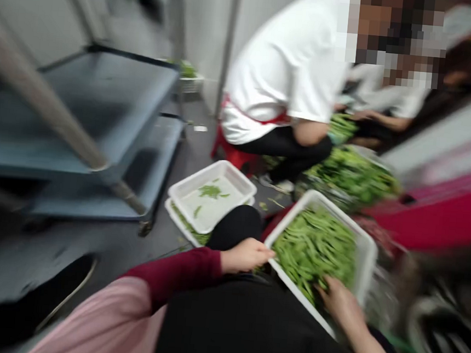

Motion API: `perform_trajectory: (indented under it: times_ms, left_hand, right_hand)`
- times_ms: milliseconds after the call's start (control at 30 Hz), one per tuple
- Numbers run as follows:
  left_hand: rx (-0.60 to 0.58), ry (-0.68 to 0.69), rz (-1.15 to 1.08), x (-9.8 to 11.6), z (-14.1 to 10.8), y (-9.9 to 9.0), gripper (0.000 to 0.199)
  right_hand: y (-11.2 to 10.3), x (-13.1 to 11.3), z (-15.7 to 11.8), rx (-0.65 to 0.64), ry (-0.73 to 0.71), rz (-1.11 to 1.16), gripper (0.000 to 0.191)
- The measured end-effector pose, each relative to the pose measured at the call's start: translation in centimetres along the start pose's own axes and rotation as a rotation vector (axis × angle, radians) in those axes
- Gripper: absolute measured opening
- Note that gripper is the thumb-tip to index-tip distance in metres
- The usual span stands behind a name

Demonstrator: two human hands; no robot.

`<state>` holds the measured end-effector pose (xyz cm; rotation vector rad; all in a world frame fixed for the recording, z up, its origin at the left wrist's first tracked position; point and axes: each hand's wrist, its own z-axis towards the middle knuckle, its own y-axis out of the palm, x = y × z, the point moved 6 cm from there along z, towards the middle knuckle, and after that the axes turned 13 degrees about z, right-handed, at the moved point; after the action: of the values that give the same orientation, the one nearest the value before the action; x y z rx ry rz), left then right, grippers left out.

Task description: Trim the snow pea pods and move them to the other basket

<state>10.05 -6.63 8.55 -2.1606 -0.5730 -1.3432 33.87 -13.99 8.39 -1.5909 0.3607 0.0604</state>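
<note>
A white plastic tub (365, 248) full of green beans (316, 244) stands tilted at my lap. My left hand (248, 254) is closed on the tub's near left edge. Over the tub's near right side, my right hand (342, 304) has its fingers dipped among the beans and curled on some of them; the fingertips are partly hidden. Left of my knee, a shallow white tray (223, 170) holds a few loose green pieces and rests on another tray (177, 221) with more greens.
A grey metal shelf cart (101, 104) takes up the left. Ahead, a co-worker in a white shirt (286, 65) sits on a red stool (237, 157). A pile of leafy greens (355, 176) lies beyond the tub, near another person. A pink-red panel (443, 200) borders the right.
</note>
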Motion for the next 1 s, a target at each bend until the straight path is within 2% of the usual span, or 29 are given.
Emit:
perform_trajectory:
  times_ms: [100, 167, 200, 267, 333, 400, 500, 567, 633, 700, 767, 800, 867, 933, 1000]
  left_hand:
    - [-0.051, -0.052, -0.063, 1.7, 2.3, -0.3, 0.033]
    - [-0.076, -0.044, -0.095, 3.2, 3.6, 0.4, 0.031]
    - [-0.094, -0.038, -0.106, 3.8, 4.1, 0.9, 0.030]
    - [-0.137, -0.037, -0.099, 4.8, 4.9, 2.2, 0.027]
    - [-0.178, -0.044, -0.054, 5.5, 5.6, 3.4, 0.024]
    - [-0.221, -0.061, 0.008, 5.8, 6.2, 4.5, 0.021]
    - [-0.272, -0.108, 0.063, 5.8, 6.9, 5.6, 0.017]
    - [-0.289, -0.140, 0.078, 5.5, 7.0, 5.9, 0.015]
    - [-0.293, -0.153, 0.105, 5.1, 7.0, 6.1, 0.016]
    - [-0.279, -0.134, 0.162, 5.0, 7.2, 6.2, 0.019]
    - [-0.255, -0.075, 0.253, 5.3, 7.5, 6.4, 0.024]
    - [-0.243, -0.030, 0.313, 5.6, 7.7, 6.6, 0.027]
    - [-0.215, 0.093, 0.480, 6.7, 7.8, 7.1, 0.028]
    - [-0.192, 0.238, 0.686, 7.9, 7.6, 7.9, 0.026]
    - [-0.209, 0.342, 0.869, 8.7, 7.1, 8.9, 0.026]
  right_hand:
    - [-0.5, 4.6, -0.3, 0.028, 0.289, -0.035, 0.033]
    - [-1.5, 6.0, -0.3, 0.091, 0.353, -0.014, 0.033]
    - [-2.1, 6.1, -0.4, 0.125, 0.326, -0.006, 0.029]
    - [-2.8, 5.0, -0.2, 0.159, 0.169, -0.025, 0.023]
    - [-3.0, 3.1, 0.2, 0.128, -0.042, -0.093, 0.027]
    - [-2.7, 1.6, 1.1, 0.067, -0.182, -0.177, 0.031]
    - [-2.1, 0.7, 2.3, 0.014, -0.263, -0.224, 0.026]
    - [-1.7, 1.0, 2.4, 0.019, -0.279, -0.175, 0.025]
    - [-1.8, 1.8, 1.9, 0.079, -0.251, -0.050, 0.028]
    - [-2.6, 3.0, 1.2, 0.214, -0.155, 0.162, 0.025]
    - [-3.5, 4.4, 0.4, 0.343, 0.077, 0.450, 0.017]
    - [-3.6, 4.8, -0.1, 0.369, 0.209, 0.634, 0.020]
    - [-2.9, 4.3, -0.9, 0.313, 0.411, 1.044, 0.026]
    - [-2.0, 2.4, -1.4, 0.177, 0.473, 1.361, 0.029]
    - [-1.6, 1.4, -1.9, 0.147, 0.449, 1.403, 0.031]
